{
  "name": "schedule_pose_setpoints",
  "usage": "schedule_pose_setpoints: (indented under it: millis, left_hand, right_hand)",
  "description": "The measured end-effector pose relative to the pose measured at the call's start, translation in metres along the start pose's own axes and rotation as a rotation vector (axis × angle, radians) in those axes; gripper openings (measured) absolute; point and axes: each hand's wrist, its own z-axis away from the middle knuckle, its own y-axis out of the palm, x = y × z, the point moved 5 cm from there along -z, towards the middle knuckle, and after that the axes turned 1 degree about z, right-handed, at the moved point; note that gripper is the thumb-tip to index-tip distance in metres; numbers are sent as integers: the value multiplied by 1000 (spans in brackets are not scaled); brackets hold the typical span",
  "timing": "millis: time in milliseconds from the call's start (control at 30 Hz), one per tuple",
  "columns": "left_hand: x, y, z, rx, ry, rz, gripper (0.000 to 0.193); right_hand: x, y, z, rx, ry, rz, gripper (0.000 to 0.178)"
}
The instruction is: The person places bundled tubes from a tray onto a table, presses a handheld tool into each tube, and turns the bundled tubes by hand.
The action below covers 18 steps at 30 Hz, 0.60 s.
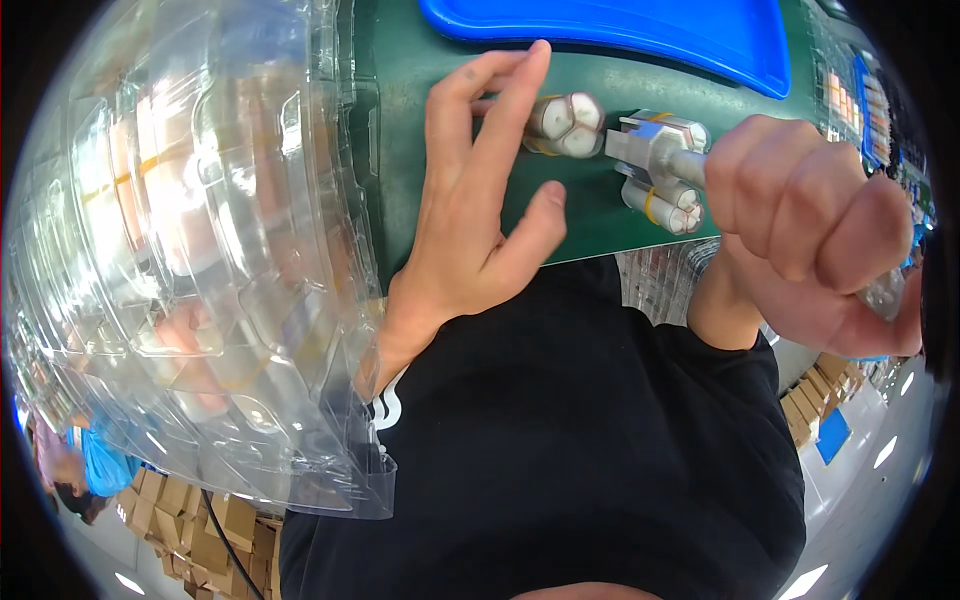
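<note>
My left hand (480, 190) is over the green table with its fingers apart and the thumb held away. Just beyond its fingers lies a bundle of white cylinders (568, 125) held by a yellow band; whether the fingers touch it is hard to tell. My right hand (790, 200) is a fist around the handle of a pale tool with a round shaft and a blocky head (650, 148). That head is in front of more white cylinders. One banded bundle (665, 203) shows below it, and another (685, 128) is partly hidden above.
A tall stack of clear plastic trays (230, 250) holding wrapped goods rises at my left. A blue bin (640, 30) sits along the far side of the green table (400, 150). Cardboard boxes (200, 520) lie beyond the trays, where another person (75, 465) is partly visible.
</note>
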Motion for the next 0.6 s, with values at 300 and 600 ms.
schedule_pose_setpoints:
  millis: [300, 600]
  left_hand:
    - [5, 6, 4, -89, 14, -107, 54]
    - [6, 6, 4, -48, -3, -116, 52]
  right_hand:
    - [-4, 2, -9, 100, -9, 10, 51]
    - [-9, 8, -12, 157, -89, 31, 46]
